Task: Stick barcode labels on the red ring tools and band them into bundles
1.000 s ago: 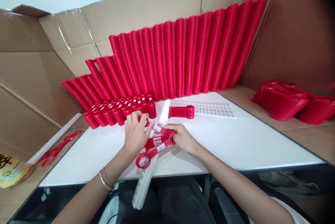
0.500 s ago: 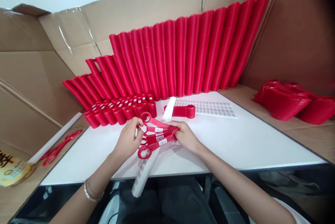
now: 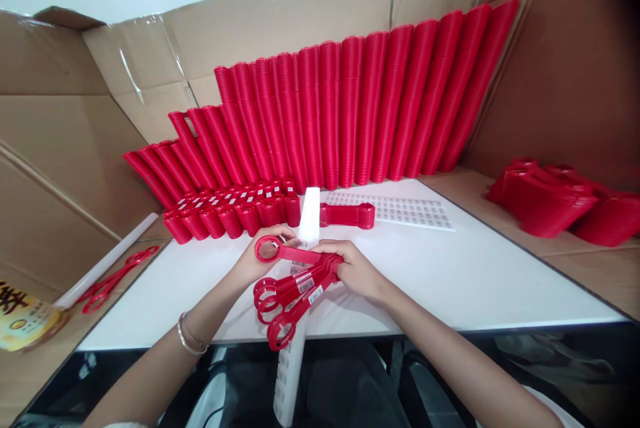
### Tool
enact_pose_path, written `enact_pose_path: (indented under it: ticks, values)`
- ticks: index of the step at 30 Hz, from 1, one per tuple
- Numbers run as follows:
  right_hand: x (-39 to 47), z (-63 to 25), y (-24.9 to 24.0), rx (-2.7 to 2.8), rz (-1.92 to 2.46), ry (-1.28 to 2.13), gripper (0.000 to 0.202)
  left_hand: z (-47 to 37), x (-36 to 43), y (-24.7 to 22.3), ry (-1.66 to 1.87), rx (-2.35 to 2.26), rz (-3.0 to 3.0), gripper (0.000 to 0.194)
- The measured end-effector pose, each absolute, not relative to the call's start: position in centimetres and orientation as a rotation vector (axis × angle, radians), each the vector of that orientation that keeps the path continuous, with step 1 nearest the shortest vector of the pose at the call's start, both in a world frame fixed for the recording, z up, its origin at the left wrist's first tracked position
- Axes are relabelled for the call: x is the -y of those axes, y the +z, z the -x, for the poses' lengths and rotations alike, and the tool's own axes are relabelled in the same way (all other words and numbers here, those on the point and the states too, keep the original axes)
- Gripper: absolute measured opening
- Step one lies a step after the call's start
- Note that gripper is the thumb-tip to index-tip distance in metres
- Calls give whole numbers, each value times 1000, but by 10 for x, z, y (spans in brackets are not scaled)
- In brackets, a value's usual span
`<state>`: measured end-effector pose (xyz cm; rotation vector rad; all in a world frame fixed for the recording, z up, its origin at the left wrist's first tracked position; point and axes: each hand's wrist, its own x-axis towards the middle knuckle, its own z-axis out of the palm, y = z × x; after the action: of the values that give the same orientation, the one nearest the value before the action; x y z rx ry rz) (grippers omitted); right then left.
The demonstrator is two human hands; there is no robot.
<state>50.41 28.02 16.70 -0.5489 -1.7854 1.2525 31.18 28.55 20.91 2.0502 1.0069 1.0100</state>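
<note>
My right hand (image 3: 357,269) is closed around the gathered ends of several flat red plastic pieces with ring ends (image 3: 300,281). They fan out to the left, and some carry white barcode labels. A curved strip of white label sheet (image 3: 290,375) runs behind and below the fan, past the table's front edge. My left hand (image 3: 260,256) is bent behind the uppermost piece, its closed fingertips at the strip's left edge. What they pinch is partly hidden. Just beyond the hands lies a short stack of red pieces (image 3: 347,215).
Tall rows of stacked red pieces (image 3: 330,115) lean against cardboard at the back. Labelled stacks (image 3: 227,221) stand at left. A flat label sheet (image 3: 415,210) lies behind. More red stacks (image 3: 545,198) sit right; loose red pieces (image 3: 117,278), a white roll (image 3: 107,261) and a yellow-labelled container (image 3: 27,318) are left.
My left hand has moved up and behind the top red piece, away from the ring ends. The fan has tilted downward at its left, and the label strip has swung more upright.
</note>
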Motion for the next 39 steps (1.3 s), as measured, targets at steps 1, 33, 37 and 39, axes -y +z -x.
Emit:
enact_pose_path:
  ticks: [1,33,37,39]
  values:
    - [-280,-504,167,1791,555,1248,54,-312,-285,209,1023,-1011,-2054,21]
    - [-285,-504,163,1874,810,1068,42,-314,-268,219,714,-1215,-2253,28]
    - [-287,-504,161,1866,813,1058,43,-314,-265,221,712,-1203,-2249,28]
    - [-287,-504,161,1860,814,1054,42,-313,-264,220,710,-1198,-2259,27]
